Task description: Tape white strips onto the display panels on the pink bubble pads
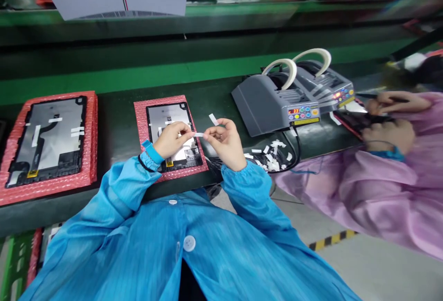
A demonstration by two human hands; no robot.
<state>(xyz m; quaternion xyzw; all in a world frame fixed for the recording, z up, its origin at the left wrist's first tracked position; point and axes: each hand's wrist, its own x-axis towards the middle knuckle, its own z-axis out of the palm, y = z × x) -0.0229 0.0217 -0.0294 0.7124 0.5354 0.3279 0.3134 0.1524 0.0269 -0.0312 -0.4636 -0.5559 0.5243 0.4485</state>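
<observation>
My left hand (172,138) and my right hand (224,142) meet above an open tablet back (172,117) that lies on a red bubble-wrap pad (141,121). Between their pinched fingertips stretches a short white tape strip (198,134). A second white strip (213,119) sticks up from my right hand's fingers. Both sleeves are blue, and a blue wrist strap (152,151) sits on my left wrist.
Another open tablet back on a red pad (50,139) lies at the left. Two grey tape dispensers (277,103) stand at the right, with several cut white strips (273,156) in front. A co-worker in a pink coat (380,172) handles a dark device at the far right.
</observation>
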